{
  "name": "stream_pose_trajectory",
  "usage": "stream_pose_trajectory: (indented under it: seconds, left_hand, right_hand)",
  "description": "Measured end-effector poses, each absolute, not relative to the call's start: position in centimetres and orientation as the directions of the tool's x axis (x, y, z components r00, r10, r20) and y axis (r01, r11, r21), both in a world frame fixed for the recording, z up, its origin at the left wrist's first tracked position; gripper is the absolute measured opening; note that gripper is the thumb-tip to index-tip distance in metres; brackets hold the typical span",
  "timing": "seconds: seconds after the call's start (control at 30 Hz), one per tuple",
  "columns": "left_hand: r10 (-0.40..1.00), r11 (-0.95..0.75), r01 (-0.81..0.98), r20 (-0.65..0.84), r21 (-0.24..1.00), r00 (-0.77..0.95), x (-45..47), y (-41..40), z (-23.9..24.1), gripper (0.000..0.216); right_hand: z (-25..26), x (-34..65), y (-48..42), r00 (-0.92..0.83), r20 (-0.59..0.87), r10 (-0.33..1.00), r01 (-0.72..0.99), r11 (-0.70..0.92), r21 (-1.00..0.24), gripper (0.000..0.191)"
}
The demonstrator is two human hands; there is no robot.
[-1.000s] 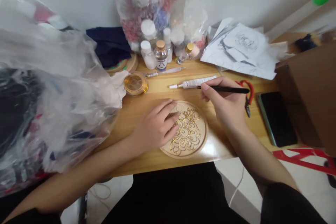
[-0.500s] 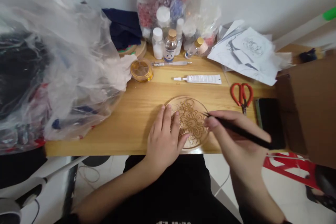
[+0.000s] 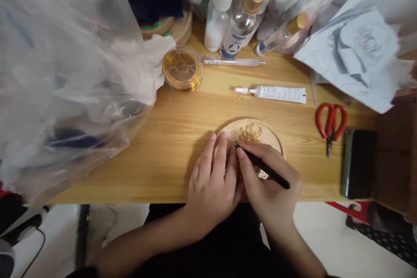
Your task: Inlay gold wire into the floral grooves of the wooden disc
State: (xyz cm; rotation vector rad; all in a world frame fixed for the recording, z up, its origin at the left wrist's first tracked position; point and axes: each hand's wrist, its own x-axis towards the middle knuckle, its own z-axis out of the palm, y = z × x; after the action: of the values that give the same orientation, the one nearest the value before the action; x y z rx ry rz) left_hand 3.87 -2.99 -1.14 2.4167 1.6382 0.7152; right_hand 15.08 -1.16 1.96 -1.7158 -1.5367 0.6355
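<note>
A pale wooden disc bearing curled gold wirework lies towards the near edge of the tabletop, its near side hidden by the hands. The left hand has its fingers outstretched over the disc's left side, seemingly grasping nothing; uneven pressure there might let the disc tilt or slide. The right hand pinches a slim black tool between thumb and fingers; its tip is too crowded to judge whether it meets the wirework, but a slip could bend or lift a curl. Farther off, tiny gold scraps beside the white tube's nozzle, left of the red-handled pliers, could scatter if a hand brushed them.
</note>
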Motion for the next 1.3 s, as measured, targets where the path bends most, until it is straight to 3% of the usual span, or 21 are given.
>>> stream_pose_trajectory:
  seconds: [0.67, 1.3]
  left_hand:
    - [0.911, -0.385, 0.851, 0.294, 0.357, 0.289, 3.9, -2.9, -1.0, 0.042]
    - [0.916, -0.385, 0.844, 0.267, 0.373, 0.299, 3.9, -2.9, -0.9, 0.041]
  right_hand:
    - [1.9, 15.1, -0.6, 0.12, 0.137, 0.983, 0.703, 0.014, -0.711, 0.016]
    - [1.7, 16.1, -0.3, 0.019, 0.145, 0.989, 0.692, 0.092, -0.716, 0.019]
